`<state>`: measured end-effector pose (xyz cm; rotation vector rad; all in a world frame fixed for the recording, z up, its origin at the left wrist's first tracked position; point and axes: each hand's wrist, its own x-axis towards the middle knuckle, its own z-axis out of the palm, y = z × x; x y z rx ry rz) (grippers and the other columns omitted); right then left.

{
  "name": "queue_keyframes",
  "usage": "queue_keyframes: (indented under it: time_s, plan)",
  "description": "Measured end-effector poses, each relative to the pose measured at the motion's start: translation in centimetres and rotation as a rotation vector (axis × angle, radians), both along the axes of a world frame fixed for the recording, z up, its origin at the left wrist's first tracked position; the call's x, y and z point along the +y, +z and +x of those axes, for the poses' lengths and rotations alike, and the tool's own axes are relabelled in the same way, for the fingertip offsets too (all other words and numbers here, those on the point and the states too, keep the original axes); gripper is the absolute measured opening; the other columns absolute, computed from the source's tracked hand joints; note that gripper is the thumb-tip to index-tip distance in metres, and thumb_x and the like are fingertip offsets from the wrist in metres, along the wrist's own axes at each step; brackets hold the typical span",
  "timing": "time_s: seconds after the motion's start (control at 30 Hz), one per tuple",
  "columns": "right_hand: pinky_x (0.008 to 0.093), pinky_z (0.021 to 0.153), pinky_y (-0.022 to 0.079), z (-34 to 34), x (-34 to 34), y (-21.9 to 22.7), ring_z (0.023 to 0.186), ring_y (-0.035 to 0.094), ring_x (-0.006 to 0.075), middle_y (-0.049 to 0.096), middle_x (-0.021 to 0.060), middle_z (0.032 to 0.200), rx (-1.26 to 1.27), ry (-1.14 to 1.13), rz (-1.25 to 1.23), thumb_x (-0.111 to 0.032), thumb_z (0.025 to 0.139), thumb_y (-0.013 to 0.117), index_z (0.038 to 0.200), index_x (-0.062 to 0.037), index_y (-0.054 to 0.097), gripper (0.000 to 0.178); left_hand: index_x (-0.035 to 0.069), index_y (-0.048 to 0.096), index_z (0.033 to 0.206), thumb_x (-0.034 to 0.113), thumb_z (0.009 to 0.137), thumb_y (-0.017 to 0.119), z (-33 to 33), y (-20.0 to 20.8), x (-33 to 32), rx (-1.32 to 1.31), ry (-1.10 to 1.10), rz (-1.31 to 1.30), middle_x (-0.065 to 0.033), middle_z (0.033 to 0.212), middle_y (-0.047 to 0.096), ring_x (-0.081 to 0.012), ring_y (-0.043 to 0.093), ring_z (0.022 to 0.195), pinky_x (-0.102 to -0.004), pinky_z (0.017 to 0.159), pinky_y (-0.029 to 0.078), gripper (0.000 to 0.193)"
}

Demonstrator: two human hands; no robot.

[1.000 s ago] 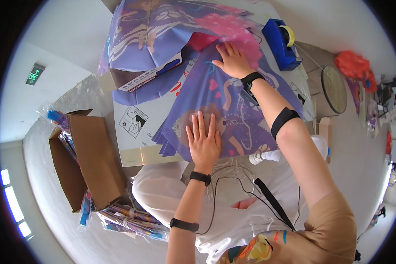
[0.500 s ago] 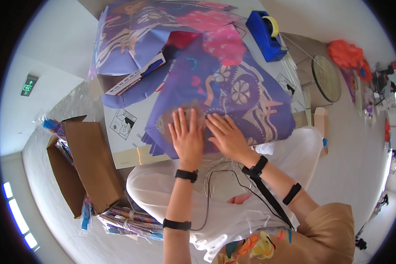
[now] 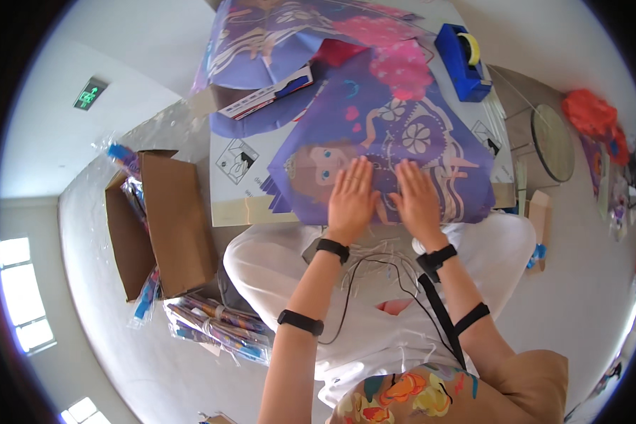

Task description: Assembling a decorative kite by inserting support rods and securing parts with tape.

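Resting flat on a purple cartoon-princess sheet, the left hand and right hand sit side by side with a small gap between. Fingers on both are pretty straight and close together, just laid on the sheet, right thumb sticking out a bit. Sheet's on a fanned stack at the white tabletop's near edge, blue tape dispenser far right, cardboard box off left.

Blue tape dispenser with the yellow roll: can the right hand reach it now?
Probably yes: the right hand rests on purple printed sheets, with nothing standing between it and the blue dispenser.
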<state>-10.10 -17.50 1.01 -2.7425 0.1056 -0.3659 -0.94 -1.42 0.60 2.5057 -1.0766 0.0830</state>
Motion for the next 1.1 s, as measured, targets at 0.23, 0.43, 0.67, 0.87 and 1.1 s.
queue_keyframes:
  time_s: [0.23, 0.43, 0.67, 0.87, 1.1]
  plan:
    - [0.0473, 0.113, 0.03, -4.3, -10.4, -1.3, 0.139, 0.037, 0.0331, 0.04, 0.0184, 0.149, -0.008, -0.467, -0.239, -0.036, 0.095, 0.058, 0.146, -0.0029, 0.038, 0.064, 0.003, 0.031, 0.15, 0.038, 0.097, 0.049, 6.3, -0.7, 11.2, -0.115, 0.385, 0.106, -0.0132, 0.156, 0.033, -0.0274, 0.028, 0.145, -0.0423, 0.117, 0.024, 0.066]
    - [0.0494, 0.114, 0.027, -4.4, -11.6, -1.8, 0.138, 0.038, 0.0324, 0.043, 0.019, 0.147, 0.05, -0.551, -0.314, -0.043, 0.096, 0.054, 0.144, -0.0011, 0.04, 0.066, 0.001, 0.03, 0.15, 0.039, 0.099, 0.046, 6.8, -0.8, 12.1, -0.087, 0.374, 0.115, -0.015, 0.156, 0.031, -0.0286, 0.026, 0.146, -0.0441, 0.118, 0.021, 0.065]
    - [0.0536, 0.114, 0.024, -3.1, -9.3, 0.3, 0.139, 0.037, 0.0317, 0.043, 0.0184, 0.147, -0.009, -0.55, -0.344, -0.037, 0.095, 0.057, 0.141, -0.0006, 0.043, 0.06, 0.001, 0.032, 0.148, 0.021, 0.094, 0.056, 4.8, 1.8, 7.5, -0.12, 0.292, 0.147, -0.0151, 0.158, 0.026, -0.0322, 0.02, 0.148, -0.0473, 0.119, 0.018, 0.063]
    - [0.0528, 0.113, 0.029, 3.8, -6.2, 2.4, 0.137, 0.04, 0.0331, 0.045, 0.0171, 0.145, -0.187, -0.204, 0.018, -0.03, 0.097, 0.055, 0.14, -0.0047, 0.045, 0.051, 0.003, 0.037, 0.146, 0.023, 0.093, 0.057, 1.5, 1.6, 0.8, 0.054, -0.063, -0.073, -0.0158, 0.155, 0.032, -0.0333, 0.027, 0.145, -0.0495, 0.117, 0.023, 0.06]
    - [0.05, 0.113, 0.029, 10.5, -10.6, -0.6, 0.138, 0.037, 0.0334, 0.041, 0.0168, 0.148, 0.073, -0.136, -0.165, -0.038, 0.099, 0.051, 0.144, -0.0087, 0.041, 0.055, 0.007, 0.038, 0.148, 0.03, 0.096, 0.054, 0.6, 0.6, -1.6, -0.031, -0.049, 0.075, -0.019, 0.155, 0.03, -0.037, 0.025, 0.145, -0.0517, 0.118, 0.021, 0.059]
